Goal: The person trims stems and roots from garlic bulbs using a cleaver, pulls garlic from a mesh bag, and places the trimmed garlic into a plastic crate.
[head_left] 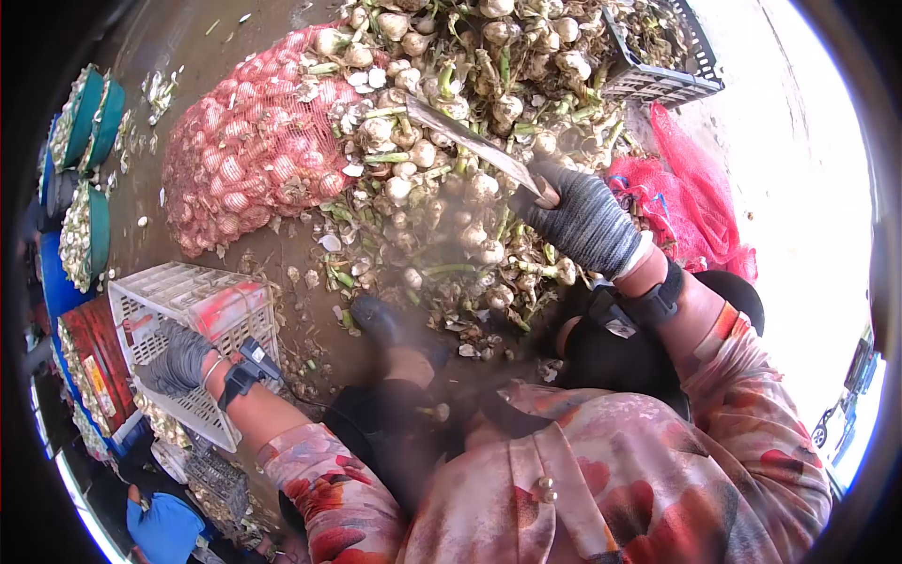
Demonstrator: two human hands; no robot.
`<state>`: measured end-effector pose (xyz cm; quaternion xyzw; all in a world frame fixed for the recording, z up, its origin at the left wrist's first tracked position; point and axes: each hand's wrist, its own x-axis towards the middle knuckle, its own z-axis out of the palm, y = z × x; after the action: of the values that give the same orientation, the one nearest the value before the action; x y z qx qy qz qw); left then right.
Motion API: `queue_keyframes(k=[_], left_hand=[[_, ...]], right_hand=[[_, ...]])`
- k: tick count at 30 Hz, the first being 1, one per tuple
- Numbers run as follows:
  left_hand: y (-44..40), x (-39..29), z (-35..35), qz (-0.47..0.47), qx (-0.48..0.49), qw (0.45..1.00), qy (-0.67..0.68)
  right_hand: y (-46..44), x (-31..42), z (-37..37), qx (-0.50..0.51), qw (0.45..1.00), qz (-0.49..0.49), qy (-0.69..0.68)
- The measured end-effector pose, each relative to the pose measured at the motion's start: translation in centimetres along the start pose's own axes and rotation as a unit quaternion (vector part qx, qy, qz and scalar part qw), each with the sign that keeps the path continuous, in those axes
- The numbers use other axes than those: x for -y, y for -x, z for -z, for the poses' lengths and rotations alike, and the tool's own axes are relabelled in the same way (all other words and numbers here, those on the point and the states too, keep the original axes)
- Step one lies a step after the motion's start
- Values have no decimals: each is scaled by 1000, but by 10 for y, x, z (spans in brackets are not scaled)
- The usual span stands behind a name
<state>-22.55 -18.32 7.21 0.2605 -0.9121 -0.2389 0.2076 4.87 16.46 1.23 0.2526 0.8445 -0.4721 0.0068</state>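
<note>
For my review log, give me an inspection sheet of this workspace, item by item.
Surface: brown ground, littered with skins and scraps.
Job's things: garlic heap; long blade; filled red net sack left of the heap; white crate.
Clutter: crumpled pink net; black crate at the heap's far right.
Grippers: gloved right hand holds the blade; gloved left hand is at the white crate, grip unclear.
Cables: nothing clearly seen.
Surroundings: teal tub with garlic, among others; person in blue, lower left.
</note>
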Motion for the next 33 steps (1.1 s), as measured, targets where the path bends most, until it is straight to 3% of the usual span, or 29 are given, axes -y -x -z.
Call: queue_keyframes(k=[1, 3, 4, 5, 7, 9, 10, 12, 13, 15, 17, 19, 21, 22, 24, 27, 29, 31, 33], left_hand=[[-7, 29, -39, -232, -136, 961, -59], [49, 12, -91, -400, 45, 904, 143], [89, 4, -123, -457, 184, 842, 217], [131, -5, -142, -525, 288, 777, 194], [193, 14, -211, -492, 450, 729, 154], [229, 37, -238, -435, 497, 745, 94], [240, 30, -228, -436, 497, 744, 96], [251, 24, -207, -460, 460, 753, -102], [250, 34, -210, -460, 459, 752, -107], [245, 42, -222, -303, 549, 771, -111], [248, 59, -213, -361, 487, 793, -56], [246, 76, -224, -181, 660, 694, 224], [250, 80, -201, -239, 660, 673, 232], [250, 68, -179, -402, 588, 666, 220], [257, 47, -138, -554, 498, 635, 205], [264, 19, -73, -411, 593, 612, 324], [258, 3, -37, -208, 716, 628, 225], [260, 2, -35, -195, 712, 635, 226], [264, 4, -32, -324, 661, 646, 199]], right_hand=[[1, -1, 0, -12, 1000, 8, 0], [2, -4, 1, -13, 999, -2, 37], [3, -5, 1, -20, 999, -2, 50], [4, -7, 0, -26, 998, -2, 63], [5, -10, 2, -10, 996, -26, 81], [6, -22, -1, -21, 995, -17, 96], [5, -25, -2, -17, 994, -30, 100], [5, -37, -3, 8, 994, -43, 99], [6, -49, -10, 18, 996, -39, 84], [8, -64, -17, 56, 989, -44, 132], [14, -53, -15, 82, 981, -35, 174], [17, -49, -15, 126, 968, -32, 216], [20, -36, -12, 153, 967, -3, 204], [21, -31, -12, 144, 969, 21, 200], [27, -16, -6, 117, 977, 62, 168], [19, -40, 6, 175, 953, -17, 246], [15, -84, 9, 153, 964, -95, 195], [19, -74, 5, 35, 996, -70, 31], [20, -45, -10, -13, 990, 26, -141]])
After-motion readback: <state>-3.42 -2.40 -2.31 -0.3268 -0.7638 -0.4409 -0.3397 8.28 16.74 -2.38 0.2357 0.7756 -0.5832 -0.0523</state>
